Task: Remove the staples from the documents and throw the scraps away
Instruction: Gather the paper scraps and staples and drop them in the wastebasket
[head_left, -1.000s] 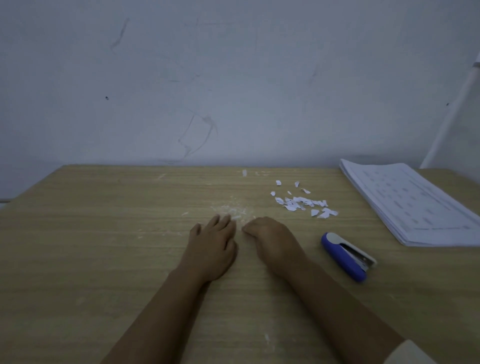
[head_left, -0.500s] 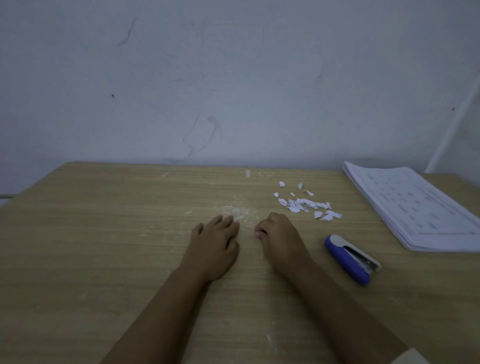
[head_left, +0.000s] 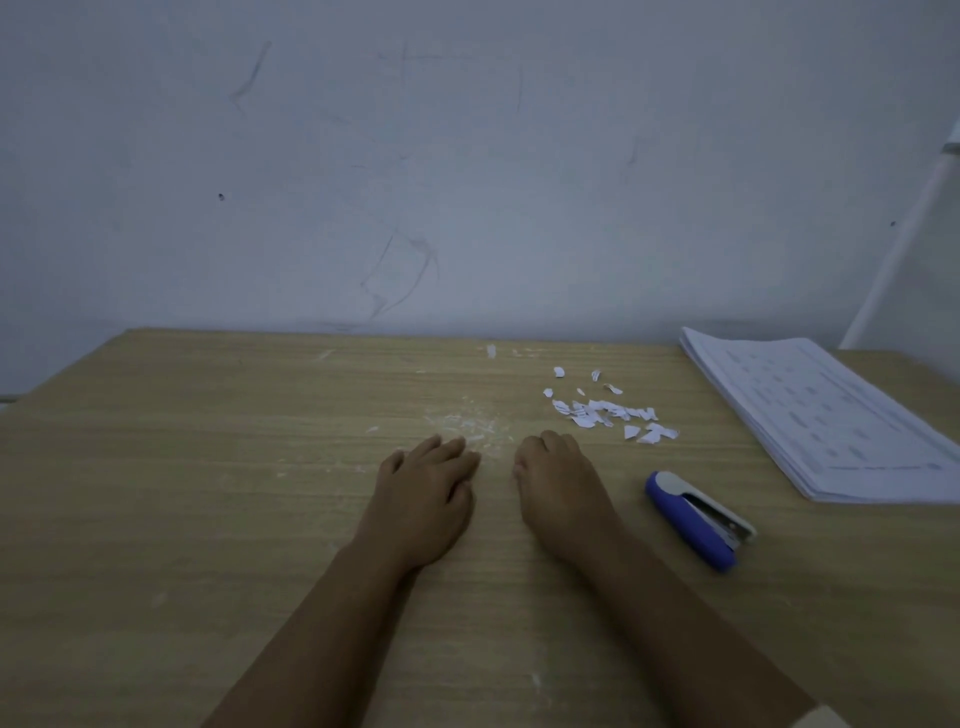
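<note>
The place looks like a plain office or study corner, dimly lit. A wood-grain laminate counter (head_left: 208, 493) stands against a bare, pale wall (head_left: 467, 182) marked with scuffs and dark scratches. Desk-work things lie on it. A blue stapler (head_left: 691, 519) lies just to the right of the right hand (head_left: 561, 493). A stack of printed documents (head_left: 831, 415) sits farther right. Small white paper scraps (head_left: 608, 413) are scattered just beyond that hand. White smears mark the surface just ahead of the left hand (head_left: 423, 493). A slanted white pole (head_left: 898, 249) stands by the wall well to the right.
</note>
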